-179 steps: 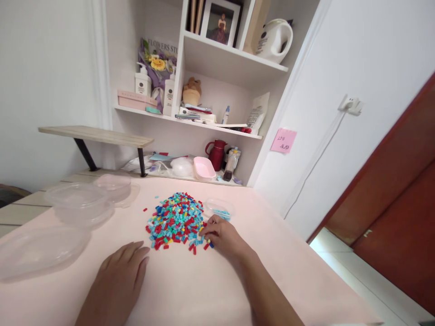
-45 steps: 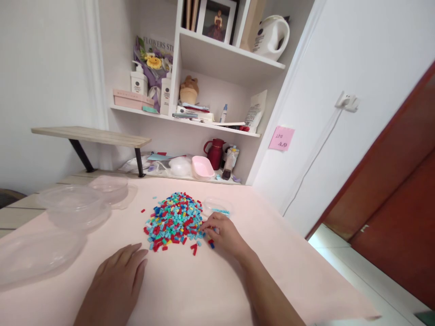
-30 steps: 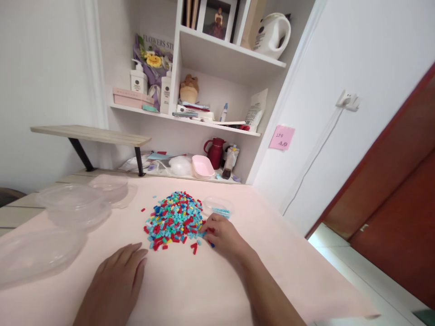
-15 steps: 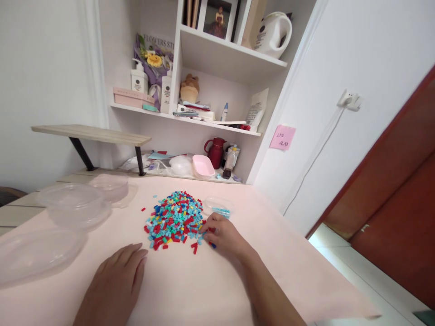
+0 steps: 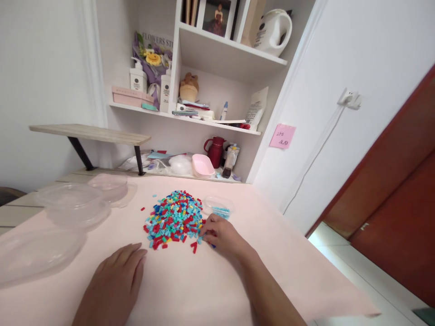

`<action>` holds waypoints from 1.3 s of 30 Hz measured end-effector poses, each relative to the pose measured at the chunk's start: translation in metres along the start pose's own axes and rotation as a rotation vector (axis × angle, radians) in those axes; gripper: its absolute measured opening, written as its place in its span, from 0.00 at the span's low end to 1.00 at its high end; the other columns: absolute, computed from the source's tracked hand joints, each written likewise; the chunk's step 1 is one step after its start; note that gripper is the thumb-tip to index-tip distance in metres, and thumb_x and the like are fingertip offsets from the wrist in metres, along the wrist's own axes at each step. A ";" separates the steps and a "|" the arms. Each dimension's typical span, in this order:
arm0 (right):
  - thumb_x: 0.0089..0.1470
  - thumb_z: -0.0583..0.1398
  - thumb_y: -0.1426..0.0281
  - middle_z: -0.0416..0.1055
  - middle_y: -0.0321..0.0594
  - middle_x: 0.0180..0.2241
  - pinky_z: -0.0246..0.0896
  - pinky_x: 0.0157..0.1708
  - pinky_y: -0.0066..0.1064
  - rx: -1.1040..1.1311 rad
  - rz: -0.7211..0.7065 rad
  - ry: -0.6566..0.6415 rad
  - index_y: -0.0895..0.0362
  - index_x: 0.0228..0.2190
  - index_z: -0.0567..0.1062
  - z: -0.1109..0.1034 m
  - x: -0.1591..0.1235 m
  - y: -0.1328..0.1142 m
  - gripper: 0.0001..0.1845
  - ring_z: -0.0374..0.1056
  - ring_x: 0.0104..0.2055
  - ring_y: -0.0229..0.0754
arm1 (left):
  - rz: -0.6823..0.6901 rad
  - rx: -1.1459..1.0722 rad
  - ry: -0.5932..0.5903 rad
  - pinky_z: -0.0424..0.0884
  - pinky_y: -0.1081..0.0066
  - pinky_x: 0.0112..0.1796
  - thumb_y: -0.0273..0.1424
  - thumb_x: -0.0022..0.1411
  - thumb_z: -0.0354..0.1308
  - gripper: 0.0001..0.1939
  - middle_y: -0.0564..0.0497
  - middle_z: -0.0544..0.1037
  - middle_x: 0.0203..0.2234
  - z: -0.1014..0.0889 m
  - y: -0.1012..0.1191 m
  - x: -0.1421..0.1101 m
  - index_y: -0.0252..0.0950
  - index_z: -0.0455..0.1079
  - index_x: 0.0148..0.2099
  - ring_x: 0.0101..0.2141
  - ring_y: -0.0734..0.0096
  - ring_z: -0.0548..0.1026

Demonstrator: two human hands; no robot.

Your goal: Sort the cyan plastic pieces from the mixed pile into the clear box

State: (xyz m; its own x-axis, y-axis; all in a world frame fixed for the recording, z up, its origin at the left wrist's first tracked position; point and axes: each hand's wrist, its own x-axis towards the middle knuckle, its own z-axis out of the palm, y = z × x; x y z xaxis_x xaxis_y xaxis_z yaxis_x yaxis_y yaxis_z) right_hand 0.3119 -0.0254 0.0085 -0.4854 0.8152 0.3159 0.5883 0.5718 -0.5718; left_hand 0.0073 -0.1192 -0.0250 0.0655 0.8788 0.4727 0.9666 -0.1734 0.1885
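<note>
A heap of small building bricks (image 5: 175, 215) in light blue, red, yellow, green and dark blue lies mid-table. My right hand (image 5: 220, 233) is at the heap's right edge, fingers bent and pinched together over some bricks; what sits between the fingertips is too small to make out. Just behind that hand stands a clear plastic container (image 5: 212, 201) with light blue bricks (image 5: 221, 211) in it. My left hand (image 5: 117, 274) rests flat on the pink tabletop (image 5: 183, 285), in front and to the left of the heap, fingers stretched out and holding nothing.
Several clear plastic containers and lids (image 5: 78, 203) stand on the left. A small wooden riser (image 5: 91, 133) is behind them. At the back are a pink tray (image 5: 203, 165), a dark red jug (image 5: 215, 151) and a bottle (image 5: 229, 162), below white shelves (image 5: 231, 54).
My right hand has shifted very slightly left at the heap's edge, its fingers still bent. The left hand stays flat in place. The camera view has moved a little.
</note>
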 end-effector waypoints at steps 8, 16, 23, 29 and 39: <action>0.48 0.62 0.80 0.71 0.37 0.35 0.62 0.35 0.27 0.002 0.007 0.063 0.53 0.31 0.80 0.001 0.001 -0.005 0.11 0.67 0.34 0.38 | -0.004 -0.017 0.004 0.69 0.52 0.55 0.41 0.63 0.43 0.22 0.47 0.79 0.50 0.001 -0.002 0.001 0.42 0.76 0.46 0.52 0.58 0.75; 0.57 0.59 0.60 0.66 0.36 0.23 0.60 0.28 0.30 0.081 0.203 0.750 0.56 0.37 0.81 -0.022 0.011 0.006 0.15 0.62 0.25 0.39 | -0.002 -0.025 0.027 0.69 0.51 0.55 0.42 0.63 0.43 0.23 0.46 0.79 0.50 0.006 -0.004 -0.001 0.41 0.76 0.46 0.52 0.56 0.75; 0.56 0.57 0.52 0.70 0.37 0.27 0.62 0.22 0.29 0.312 0.304 0.801 0.58 0.46 0.77 -0.030 0.007 0.012 0.26 0.63 0.20 0.36 | 0.000 -0.036 0.034 0.68 0.52 0.56 0.43 0.63 0.44 0.21 0.48 0.79 0.50 0.009 -0.009 -0.001 0.43 0.76 0.45 0.52 0.58 0.75; 0.58 0.57 0.56 0.68 0.34 0.21 0.59 0.21 0.27 0.312 0.181 0.543 0.56 0.38 0.80 -0.023 0.005 -0.006 0.19 0.61 0.19 0.35 | 0.014 -0.030 0.042 0.69 0.51 0.55 0.43 0.63 0.44 0.21 0.47 0.80 0.49 0.008 -0.007 0.000 0.42 0.76 0.45 0.51 0.56 0.75; 0.49 0.65 0.75 0.74 0.38 0.34 0.65 0.38 0.29 0.070 -0.080 -0.023 0.51 0.35 0.82 -0.007 0.000 -0.013 0.11 0.69 0.34 0.39 | 0.007 -0.005 0.015 0.69 0.52 0.55 0.41 0.64 0.42 0.23 0.46 0.79 0.50 0.003 -0.002 -0.001 0.41 0.76 0.47 0.52 0.58 0.75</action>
State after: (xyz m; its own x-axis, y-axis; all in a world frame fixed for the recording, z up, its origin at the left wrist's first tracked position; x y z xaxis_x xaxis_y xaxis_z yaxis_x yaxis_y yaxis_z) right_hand 0.3091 -0.0322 0.0210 -0.5444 0.7643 0.3456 0.5010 0.6267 -0.5968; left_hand 0.0056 -0.1181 -0.0284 0.0683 0.8709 0.4866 0.9648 -0.1818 0.1899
